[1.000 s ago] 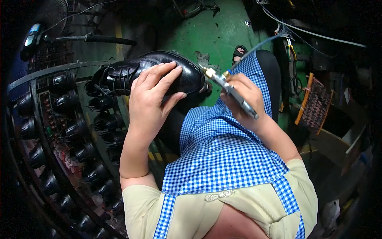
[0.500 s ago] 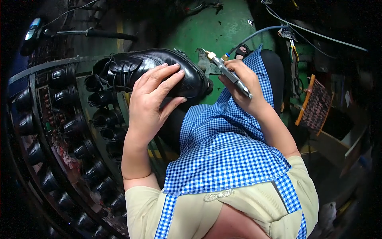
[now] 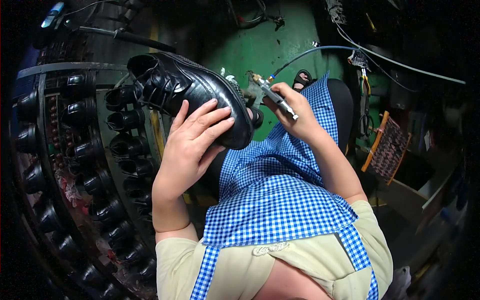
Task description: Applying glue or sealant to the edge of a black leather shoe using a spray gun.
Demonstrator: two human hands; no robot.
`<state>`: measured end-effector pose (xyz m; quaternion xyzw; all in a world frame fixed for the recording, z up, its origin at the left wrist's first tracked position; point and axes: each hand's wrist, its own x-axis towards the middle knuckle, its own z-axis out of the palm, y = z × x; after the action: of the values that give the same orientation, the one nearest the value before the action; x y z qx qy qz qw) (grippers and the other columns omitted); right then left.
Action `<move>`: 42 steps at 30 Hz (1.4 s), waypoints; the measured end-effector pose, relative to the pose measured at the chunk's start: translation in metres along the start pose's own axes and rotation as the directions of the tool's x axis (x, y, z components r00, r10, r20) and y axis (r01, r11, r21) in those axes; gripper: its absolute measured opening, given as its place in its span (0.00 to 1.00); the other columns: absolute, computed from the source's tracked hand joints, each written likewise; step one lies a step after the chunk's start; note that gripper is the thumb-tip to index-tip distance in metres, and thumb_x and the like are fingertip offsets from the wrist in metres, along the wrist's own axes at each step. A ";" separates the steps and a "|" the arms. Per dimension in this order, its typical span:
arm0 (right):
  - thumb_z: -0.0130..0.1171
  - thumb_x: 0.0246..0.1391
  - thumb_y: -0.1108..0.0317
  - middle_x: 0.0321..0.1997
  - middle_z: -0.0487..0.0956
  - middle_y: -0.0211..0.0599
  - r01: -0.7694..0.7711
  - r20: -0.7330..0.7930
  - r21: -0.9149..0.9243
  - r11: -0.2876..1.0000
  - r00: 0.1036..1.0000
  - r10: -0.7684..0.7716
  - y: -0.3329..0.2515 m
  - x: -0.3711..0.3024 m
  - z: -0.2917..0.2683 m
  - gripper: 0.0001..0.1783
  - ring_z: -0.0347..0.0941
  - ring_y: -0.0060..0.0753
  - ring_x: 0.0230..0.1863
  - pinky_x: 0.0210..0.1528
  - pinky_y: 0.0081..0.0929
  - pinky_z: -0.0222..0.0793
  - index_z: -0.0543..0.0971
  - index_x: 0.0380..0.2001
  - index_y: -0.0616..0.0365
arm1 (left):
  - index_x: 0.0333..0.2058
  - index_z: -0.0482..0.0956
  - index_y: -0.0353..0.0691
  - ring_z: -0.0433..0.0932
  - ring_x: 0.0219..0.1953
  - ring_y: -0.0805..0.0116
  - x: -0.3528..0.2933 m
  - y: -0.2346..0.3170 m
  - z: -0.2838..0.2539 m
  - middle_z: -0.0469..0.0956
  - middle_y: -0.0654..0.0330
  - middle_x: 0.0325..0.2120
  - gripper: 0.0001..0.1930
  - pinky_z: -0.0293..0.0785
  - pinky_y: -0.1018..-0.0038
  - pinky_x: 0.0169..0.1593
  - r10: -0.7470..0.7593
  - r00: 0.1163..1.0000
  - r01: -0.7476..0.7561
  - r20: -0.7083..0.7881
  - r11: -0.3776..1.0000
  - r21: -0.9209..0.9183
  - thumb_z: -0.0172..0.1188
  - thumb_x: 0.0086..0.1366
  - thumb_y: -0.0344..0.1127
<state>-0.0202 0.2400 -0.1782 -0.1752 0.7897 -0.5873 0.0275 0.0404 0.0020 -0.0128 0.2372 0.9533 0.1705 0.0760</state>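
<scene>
The left hand [image 3: 192,145] held a black lace-up shoe [image 3: 202,90] by the toe end, fingers spread over its side, out in front of the person and just beside the metal rack [image 3: 75,66]. The right hand [image 3: 297,112] was wrapped around a small spray gun [image 3: 276,96] with a blue hose [image 3: 320,48], its tip near the shoe but not touching. It looked like gun work on the shoe, and the next move seemed to need a steady shoe and careful aim.
</scene>
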 end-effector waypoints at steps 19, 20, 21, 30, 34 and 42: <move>0.71 0.55 0.72 0.42 0.84 0.41 0.068 0.141 0.130 0.989 0.986 -0.086 -0.033 -0.048 -0.048 0.14 0.83 0.43 0.38 0.41 0.32 0.77 0.80 0.44 0.59 | 0.59 0.82 0.48 0.71 0.69 0.55 -0.003 0.012 0.021 0.78 0.61 0.62 0.26 0.53 0.51 0.75 -0.093 0.984 0.102 -0.150 0.993 0.052 0.70 0.60 0.31; 0.69 0.57 0.74 0.42 0.83 0.41 0.060 0.132 0.141 0.988 0.988 -0.079 -0.037 -0.051 -0.048 0.12 0.82 0.41 0.39 0.42 0.32 0.77 0.80 0.43 0.60 | 0.59 0.82 0.48 0.71 0.69 0.55 -0.002 0.013 0.022 0.79 0.61 0.62 0.26 0.53 0.51 0.75 -0.096 0.983 0.106 -0.155 0.993 0.057 0.70 0.60 0.31; 0.67 0.58 0.75 0.42 0.83 0.40 0.052 0.122 0.152 0.987 0.990 -0.071 -0.041 -0.053 -0.047 0.10 0.82 0.38 0.39 0.42 0.32 0.76 0.80 0.43 0.61 | 0.59 0.82 0.48 0.71 0.69 0.55 -0.001 0.014 0.023 0.79 0.61 0.62 0.26 0.53 0.51 0.75 -0.103 0.982 0.114 -0.161 0.992 0.059 0.70 0.60 0.31; 0.67 0.63 0.68 0.34 0.83 0.42 -0.169 0.054 0.320 0.932 0.986 0.160 -0.049 -0.017 -0.011 0.10 0.81 0.35 0.31 0.34 0.31 0.74 0.78 0.41 0.60 | 0.59 0.82 0.48 0.71 0.69 0.56 0.001 0.014 0.028 0.78 0.62 0.63 0.27 0.53 0.52 0.75 -0.101 0.977 0.113 -0.190 0.992 0.055 0.71 0.59 0.32; 0.67 0.64 0.64 0.29 0.80 0.41 -0.318 0.156 0.401 0.859 0.948 0.278 -0.045 0.015 0.010 0.12 0.77 0.28 0.27 0.30 0.29 0.70 0.77 0.38 0.60 | 0.62 0.81 0.49 0.68 0.71 0.56 0.002 0.011 0.033 0.76 0.61 0.65 0.30 0.49 0.51 0.77 -0.102 0.977 0.109 -0.186 0.994 0.028 0.70 0.59 0.31; 0.66 0.64 0.66 0.28 0.78 0.36 -0.245 0.092 0.459 0.854 0.969 0.229 -0.037 0.014 0.011 0.11 0.75 0.26 0.27 0.30 0.28 0.70 0.76 0.41 0.60 | 0.62 0.81 0.52 0.68 0.71 0.58 0.006 0.013 0.044 0.76 0.63 0.65 0.28 0.49 0.53 0.77 -0.117 0.964 0.127 -0.238 0.991 0.029 0.70 0.61 0.33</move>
<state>-0.0218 0.2166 -0.1446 -0.0746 0.6401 -0.7490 0.1543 0.0510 0.0284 -0.0498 0.1577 0.9720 0.1712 -0.0324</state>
